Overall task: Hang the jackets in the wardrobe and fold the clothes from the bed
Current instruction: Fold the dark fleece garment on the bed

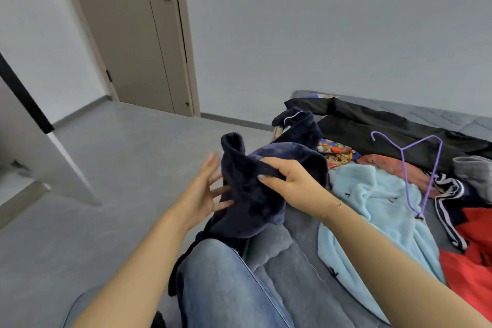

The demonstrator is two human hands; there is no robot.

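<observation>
At the centre of the frame the right hand (pixel 286 181) pinches a bunched fold of the dark navy fleece garment (pixel 261 184), thumb below and fingers curled over the top edge, while the left hand (pixel 206 189) is spread, its straight fingers pressing against the garment's left side without closing on it. The navy piece is lifted above the person's denim-clad knee (pixel 226 287) at the near edge of the bed (pixel 298 269), and part of it trails back toward the black jacket (pixel 372 120) lying along the upper right of the frame. The main risk, as I judge it, is that only one hand really holds the cloth: plush fabric is heavy and slippery, so the hanging lower portion could slide off the knee and onto the floor (pixel 119 168) in the left half of the frame. A second risk is a lopsided fold, since the cloth is still twisted and its seams and sleeves cannot be made out. Pulling it free could also drag neighbouring pieces, the light blue fleece (pixel 372 210) or the patterned cloth (pixel 335 153) just behind it. The purple wire hanger (pixel 423 168) rests on the pile at the right and might snag a loop of fabric if clothes are tugged across it
</observation>
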